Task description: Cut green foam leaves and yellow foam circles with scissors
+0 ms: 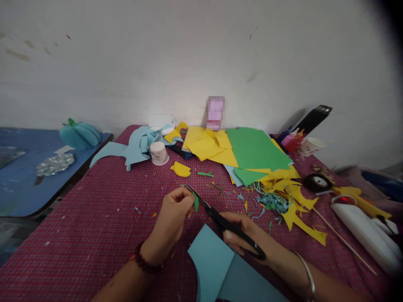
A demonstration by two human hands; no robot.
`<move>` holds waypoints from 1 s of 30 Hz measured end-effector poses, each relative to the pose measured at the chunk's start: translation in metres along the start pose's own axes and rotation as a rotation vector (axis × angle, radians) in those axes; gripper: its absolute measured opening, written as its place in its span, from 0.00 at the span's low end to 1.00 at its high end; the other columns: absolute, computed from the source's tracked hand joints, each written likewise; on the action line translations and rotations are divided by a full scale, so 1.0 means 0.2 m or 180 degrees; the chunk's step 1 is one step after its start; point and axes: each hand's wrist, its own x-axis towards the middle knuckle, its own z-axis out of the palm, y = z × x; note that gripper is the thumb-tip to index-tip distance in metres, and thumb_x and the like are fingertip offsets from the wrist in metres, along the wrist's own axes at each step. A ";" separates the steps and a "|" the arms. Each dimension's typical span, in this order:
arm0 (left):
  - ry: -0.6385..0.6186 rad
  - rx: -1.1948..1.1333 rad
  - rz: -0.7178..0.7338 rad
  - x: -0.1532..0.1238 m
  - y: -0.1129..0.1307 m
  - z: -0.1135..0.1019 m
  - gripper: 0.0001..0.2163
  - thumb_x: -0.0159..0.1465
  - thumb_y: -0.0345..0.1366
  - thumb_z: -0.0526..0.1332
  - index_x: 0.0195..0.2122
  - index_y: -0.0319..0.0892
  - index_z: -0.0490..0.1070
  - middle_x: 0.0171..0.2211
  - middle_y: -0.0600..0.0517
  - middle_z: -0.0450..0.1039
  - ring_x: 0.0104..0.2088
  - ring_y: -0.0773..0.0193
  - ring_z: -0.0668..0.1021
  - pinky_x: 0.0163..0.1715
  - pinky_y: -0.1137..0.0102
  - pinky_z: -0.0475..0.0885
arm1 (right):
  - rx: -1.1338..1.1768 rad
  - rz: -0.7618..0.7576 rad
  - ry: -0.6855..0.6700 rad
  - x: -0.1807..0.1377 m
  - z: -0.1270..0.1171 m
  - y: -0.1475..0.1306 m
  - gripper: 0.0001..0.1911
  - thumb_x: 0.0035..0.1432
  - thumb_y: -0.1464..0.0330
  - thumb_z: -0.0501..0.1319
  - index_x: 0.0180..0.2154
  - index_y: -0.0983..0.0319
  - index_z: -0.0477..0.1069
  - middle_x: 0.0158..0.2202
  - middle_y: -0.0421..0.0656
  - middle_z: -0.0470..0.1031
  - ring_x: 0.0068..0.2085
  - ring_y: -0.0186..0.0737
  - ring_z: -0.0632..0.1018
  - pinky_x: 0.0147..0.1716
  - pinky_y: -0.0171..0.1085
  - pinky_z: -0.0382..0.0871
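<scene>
In the middle of the head view my left hand [174, 212] pinches a small piece of green paper [197, 203]. My right hand [241, 233] grips black-handled scissors [220, 219], whose blades point up and left and lie against the green paper at my left fingertips. Whether the blades are parted is hard to tell. Below the scissors lies a cut sheet of light blue paper [212, 260]. Beyond my hands rest a yellow paper cutout [181, 169] and a thin green strip [205, 174], with tiny paper scraps around them.
Stacked yellow paper [204, 147] and green paper [258, 151] lie by the wall. A paper cup [159, 153] stands near blue offcuts [138, 147]. At right are yellow scraps [296, 197], a wooden stick [344, 241], a white power strip [362, 226] and a yellow glue gun [362, 201].
</scene>
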 end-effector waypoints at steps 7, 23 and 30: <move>-0.0015 -0.0046 0.0020 0.00 0.00 0.00 0.07 0.48 0.27 0.58 0.16 0.41 0.63 0.14 0.60 0.60 0.16 0.74 0.60 0.17 0.75 0.53 | -0.0186 0.0023 0.0025 0.00 -0.01 -0.01 0.29 0.52 0.48 0.62 0.44 0.66 0.72 0.17 0.32 0.56 0.17 0.25 0.55 0.15 0.29 0.48; -0.0360 -0.0345 -0.0142 -0.04 0.00 0.02 0.09 0.54 0.37 0.67 0.23 0.40 0.69 0.17 0.59 0.63 0.19 0.73 0.63 0.19 0.77 0.58 | -0.3002 -0.1023 0.1565 0.09 -0.20 -0.02 0.12 0.59 0.71 0.57 0.45 0.62 0.72 0.44 0.49 0.72 0.47 0.46 0.71 0.50 0.48 0.64; -0.0507 -0.0395 -0.0154 -0.07 -0.04 0.04 0.08 0.55 0.36 0.65 0.23 0.40 0.69 0.16 0.59 0.64 0.18 0.72 0.66 0.18 0.75 0.57 | 0.0198 -0.0410 -0.0140 0.15 0.03 -0.06 0.19 0.63 0.55 0.54 0.36 0.65 0.70 0.31 0.43 0.73 0.27 0.31 0.73 0.28 0.33 0.68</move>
